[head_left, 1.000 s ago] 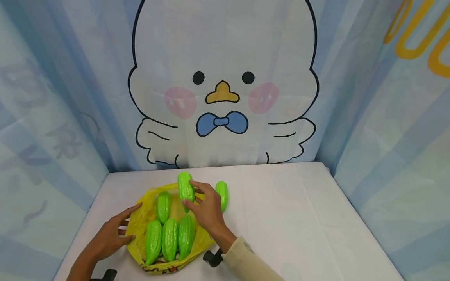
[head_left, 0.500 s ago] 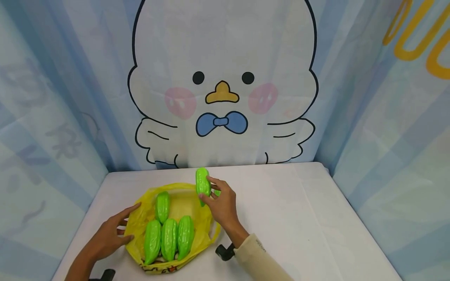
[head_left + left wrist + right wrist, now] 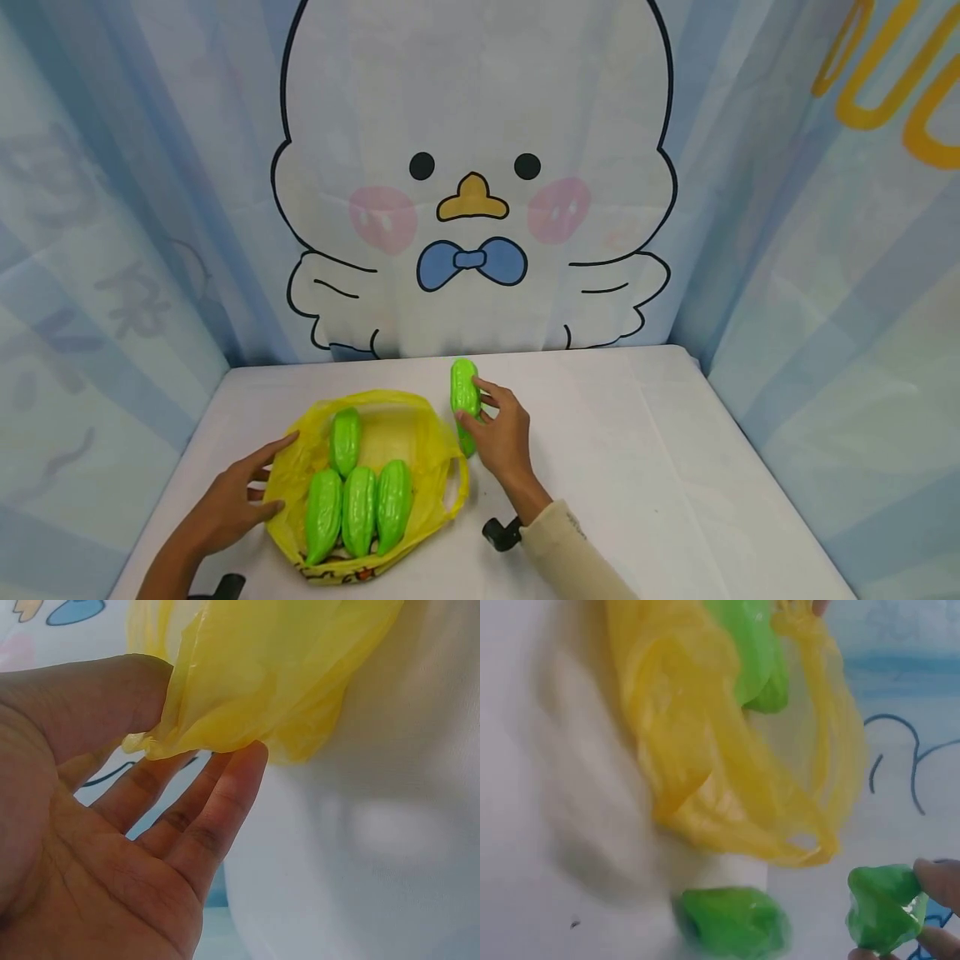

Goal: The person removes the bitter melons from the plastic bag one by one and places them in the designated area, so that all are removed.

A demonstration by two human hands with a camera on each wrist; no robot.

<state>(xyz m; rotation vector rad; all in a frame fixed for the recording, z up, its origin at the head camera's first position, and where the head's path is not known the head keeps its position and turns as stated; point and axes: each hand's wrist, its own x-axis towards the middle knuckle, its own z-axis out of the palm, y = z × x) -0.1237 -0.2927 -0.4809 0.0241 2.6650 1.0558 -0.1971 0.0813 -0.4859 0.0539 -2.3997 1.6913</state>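
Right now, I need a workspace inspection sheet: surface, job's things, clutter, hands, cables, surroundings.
Surface: white table, one small dark mark.
Job's things: yellow bag open, four green vegetables in view inside; fifth green vegetable on the table beside it.
Clutter: nothing seen.
Left hand: touches the bag's left edge.
Right hand: holds a sixth green vegetable.
Cables: nothing seen.
Surroundings: pale-blue printed curtains, white cartoon bird behind the table.
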